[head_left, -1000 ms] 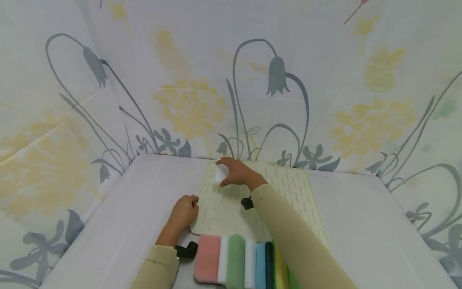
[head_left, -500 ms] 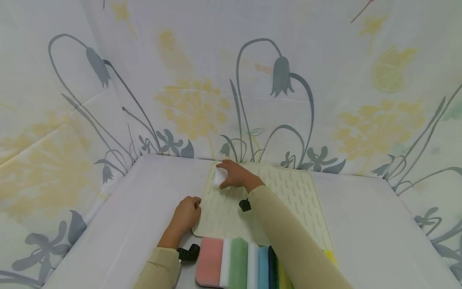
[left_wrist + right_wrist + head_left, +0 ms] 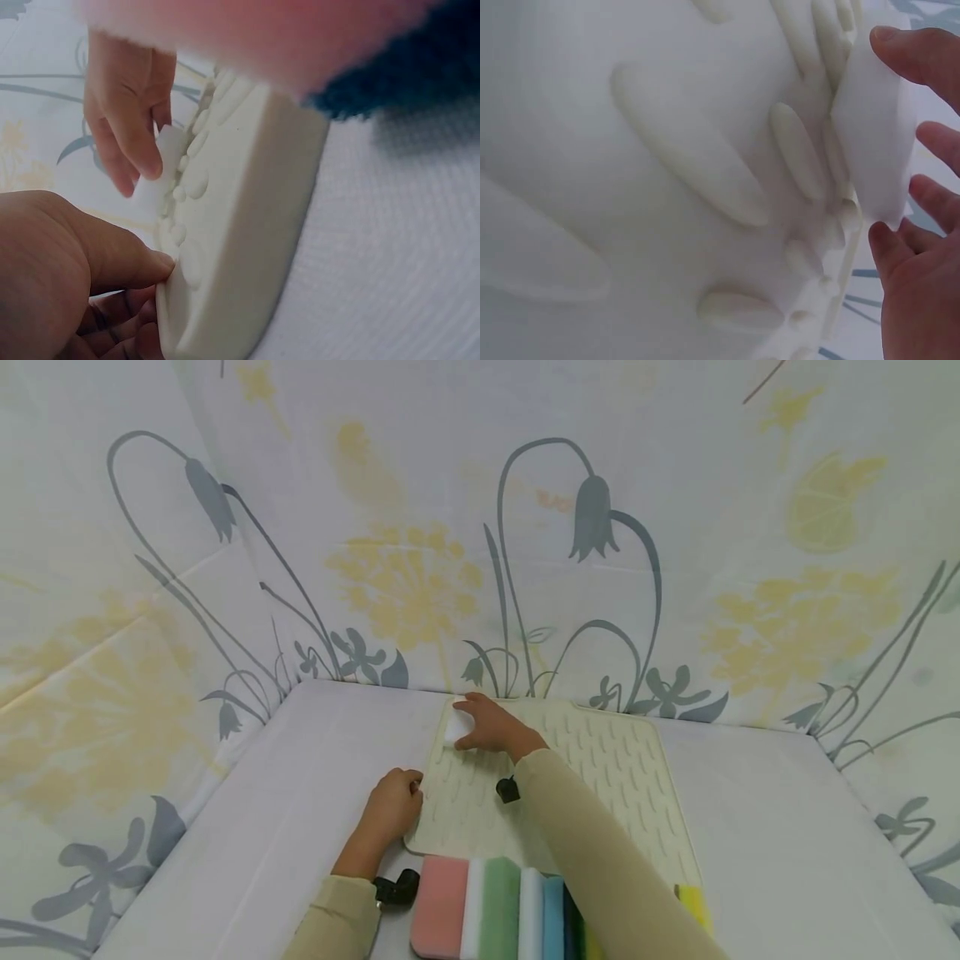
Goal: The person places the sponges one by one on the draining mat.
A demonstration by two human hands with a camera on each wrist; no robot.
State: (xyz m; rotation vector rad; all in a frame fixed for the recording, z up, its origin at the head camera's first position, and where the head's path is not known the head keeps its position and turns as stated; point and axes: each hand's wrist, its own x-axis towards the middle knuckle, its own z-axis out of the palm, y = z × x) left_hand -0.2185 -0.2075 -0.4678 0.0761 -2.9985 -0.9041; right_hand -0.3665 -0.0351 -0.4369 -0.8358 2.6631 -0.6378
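Here, right hand [image 3: 491, 728] grips a white sponge [image 3: 456, 727] at the ribbed mat's [image 3: 615, 768] far-left corner; left hand [image 3: 392, 803] pinches the mat edge. Best w/ firm, rib-following strokes.

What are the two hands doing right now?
Left hand: grips the near left edge of the ribbed mat.
Right hand: pinches a small white sponge block against the mat's far corner.

Sponges [image 3: 517, 906] lie just before mat [image 3: 615, 777] on table [image 3: 787, 827].
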